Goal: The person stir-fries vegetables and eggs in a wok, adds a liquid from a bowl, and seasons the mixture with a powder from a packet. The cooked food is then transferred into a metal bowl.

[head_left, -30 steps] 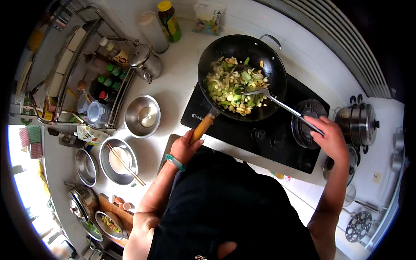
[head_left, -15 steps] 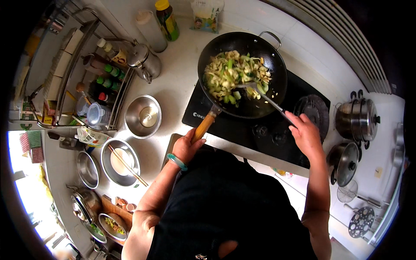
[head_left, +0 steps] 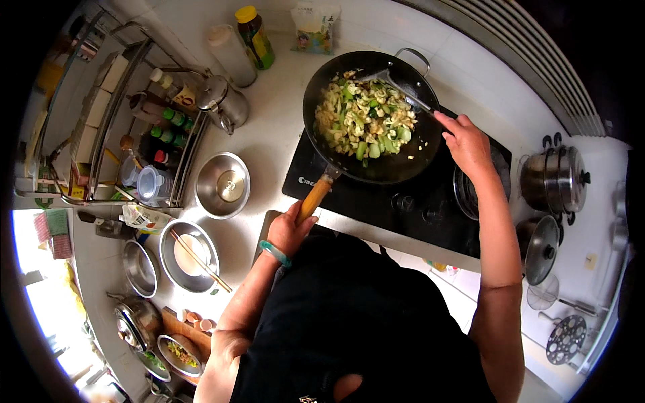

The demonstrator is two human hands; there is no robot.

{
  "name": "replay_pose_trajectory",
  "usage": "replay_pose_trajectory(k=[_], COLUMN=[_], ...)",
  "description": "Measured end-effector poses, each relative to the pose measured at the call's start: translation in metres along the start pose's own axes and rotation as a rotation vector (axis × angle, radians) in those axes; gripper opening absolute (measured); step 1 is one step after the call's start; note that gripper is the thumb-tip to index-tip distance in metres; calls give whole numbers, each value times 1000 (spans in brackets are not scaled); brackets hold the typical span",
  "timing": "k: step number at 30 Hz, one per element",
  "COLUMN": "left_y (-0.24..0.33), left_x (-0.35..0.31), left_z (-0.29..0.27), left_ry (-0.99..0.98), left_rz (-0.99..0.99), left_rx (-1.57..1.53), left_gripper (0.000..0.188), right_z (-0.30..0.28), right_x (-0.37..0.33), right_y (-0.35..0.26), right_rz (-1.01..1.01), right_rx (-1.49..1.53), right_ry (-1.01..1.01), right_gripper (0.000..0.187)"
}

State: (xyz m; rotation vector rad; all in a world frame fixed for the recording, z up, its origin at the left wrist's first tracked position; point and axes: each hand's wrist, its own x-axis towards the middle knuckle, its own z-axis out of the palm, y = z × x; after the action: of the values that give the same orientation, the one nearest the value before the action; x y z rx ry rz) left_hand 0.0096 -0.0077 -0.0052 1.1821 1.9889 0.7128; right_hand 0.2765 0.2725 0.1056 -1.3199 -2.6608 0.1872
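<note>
A dark wok (head_left: 396, 169) sits on the black cooktop (head_left: 376, 199), holding chopped pale green vegetables mixed with yellowish pieces (head_left: 363, 117). My left hand (head_left: 290, 230), with a green bangle at the wrist, is closed around the wok's wooden handle (head_left: 314, 200). In my right hand (head_left: 467, 144) is the handle of a metal spatula (head_left: 403, 87). Its blade lies at the far side of the wok, at the upper edge of the food, and is partly hidden by it.
To the left stand a steel bowl (head_left: 207, 195), another bowl with chopsticks (head_left: 176, 274), a kettle (head_left: 232, 107) and a rack of bottles (head_left: 176, 158). Steel pots (head_left: 554, 178) stand at the right. Bottles (head_left: 254, 37) and a bag (head_left: 314, 28) line the back wall.
My right hand has moved away from me, carrying the spatula from the near middle of the wok to its far side. The food has shifted and spread toward me. My left hand keeps its grip.
</note>
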Motion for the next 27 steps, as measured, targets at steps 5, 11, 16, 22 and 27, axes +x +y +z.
replay_pose_trajectory(k=[5, 11, 16, 22, 27], left_y=[-6, -9, -5, 0, -11], left_x=[-1, -1, -1, -1, 2], left_z=[5, 7, 4, 1, 4], left_ry=[38, 56, 36, -1, -21], left_rz=[4, 8, -10, -50, -1], left_rx=[-35, -37, -35, -115, -98], left_gripper=[50, 44, 45, 48, 54], right_z=[-7, -66, -127, -124, -47], right_x=[-46, -103, -107, -99, -73], right_y=[11, -15, -19, -19, -10], right_rz=[55, 182, 227, 64, -22], right_rx=[-93, 183, 240, 12, 49], right_ry=[-76, -251, -281, -340, -167], right_gripper=[45, 44, 43, 41, 41])
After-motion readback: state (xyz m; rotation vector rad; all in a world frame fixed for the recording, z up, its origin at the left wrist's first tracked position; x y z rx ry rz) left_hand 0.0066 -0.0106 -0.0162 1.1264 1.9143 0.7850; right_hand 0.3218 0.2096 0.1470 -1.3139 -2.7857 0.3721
